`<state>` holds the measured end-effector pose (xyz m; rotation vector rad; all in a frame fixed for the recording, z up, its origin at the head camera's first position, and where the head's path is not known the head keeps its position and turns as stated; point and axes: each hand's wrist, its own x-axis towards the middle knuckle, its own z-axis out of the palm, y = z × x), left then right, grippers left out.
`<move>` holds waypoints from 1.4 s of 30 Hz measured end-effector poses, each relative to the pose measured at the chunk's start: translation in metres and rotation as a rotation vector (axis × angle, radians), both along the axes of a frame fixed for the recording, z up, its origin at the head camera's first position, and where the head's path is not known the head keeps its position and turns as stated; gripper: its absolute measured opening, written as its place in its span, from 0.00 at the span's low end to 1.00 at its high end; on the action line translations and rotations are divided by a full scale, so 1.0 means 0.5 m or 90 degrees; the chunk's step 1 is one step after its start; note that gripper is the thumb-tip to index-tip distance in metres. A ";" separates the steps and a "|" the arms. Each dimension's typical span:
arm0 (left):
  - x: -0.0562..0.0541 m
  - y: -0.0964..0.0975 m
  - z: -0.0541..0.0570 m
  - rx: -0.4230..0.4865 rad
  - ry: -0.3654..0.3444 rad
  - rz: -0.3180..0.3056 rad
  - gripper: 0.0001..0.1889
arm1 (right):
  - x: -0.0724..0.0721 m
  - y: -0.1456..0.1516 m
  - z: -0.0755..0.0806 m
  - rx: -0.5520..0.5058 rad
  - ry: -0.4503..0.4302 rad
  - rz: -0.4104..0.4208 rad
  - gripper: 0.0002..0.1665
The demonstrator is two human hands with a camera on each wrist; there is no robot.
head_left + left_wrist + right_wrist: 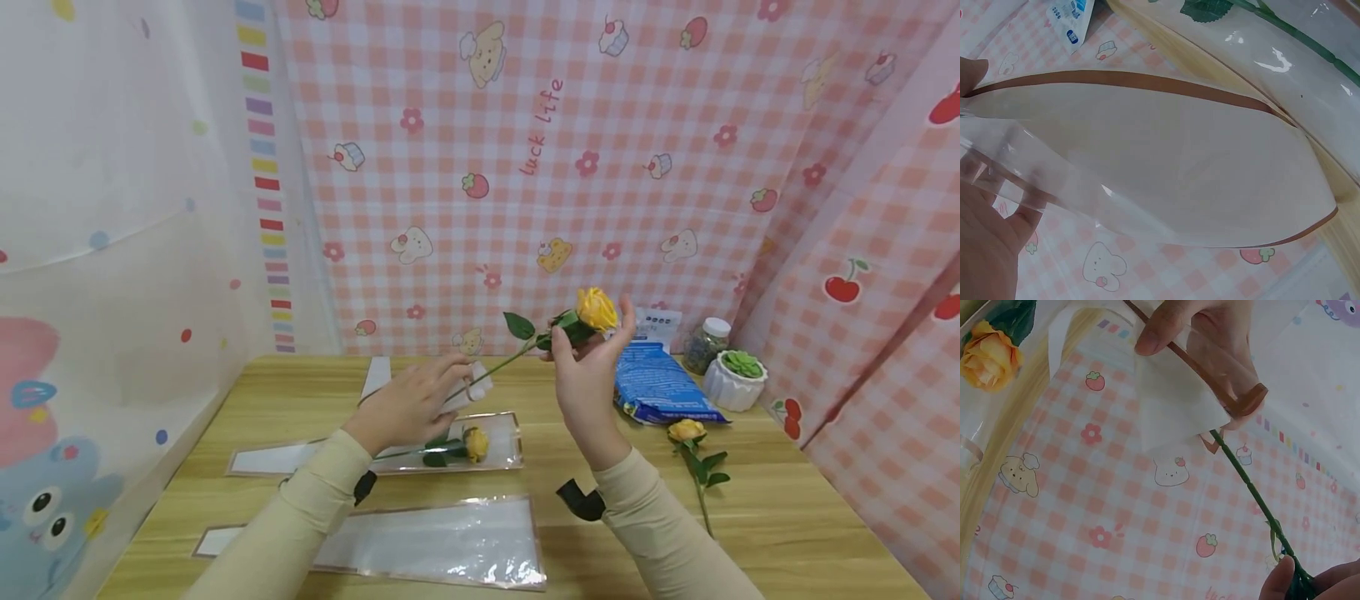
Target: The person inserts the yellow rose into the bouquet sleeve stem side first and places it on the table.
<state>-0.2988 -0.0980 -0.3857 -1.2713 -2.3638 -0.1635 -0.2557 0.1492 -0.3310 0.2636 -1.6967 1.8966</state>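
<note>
In the head view my right hand holds a yellow artificial rose just below its bloom, its green stem slanting down to the left. My left hand grips the mouth of a flower sleeve. That sleeve has a white back, a clear front and a brown border in the left wrist view, where the left hand's fingers hold its edge. From the right wrist view, the stem runs into the sleeve's mouth between both hands; its lower end is hidden.
On the wooden table lies a filled sleeve with a yellow rose inside. A flat sleeve lies nearer. To the right are a loose rose, a blue packet, a jar and a potted succulent.
</note>
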 end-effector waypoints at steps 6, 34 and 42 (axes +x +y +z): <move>0.000 0.001 0.002 0.006 0.013 -0.008 0.30 | 0.004 -0.001 -0.001 0.091 0.042 -0.007 0.43; -0.004 -0.004 0.006 0.055 -0.022 -0.007 0.30 | 0.004 0.017 -0.004 0.366 -0.014 -0.063 0.32; -0.002 -0.003 0.008 0.074 -0.020 -0.012 0.28 | 0.007 0.010 -0.002 0.383 0.017 -0.046 0.31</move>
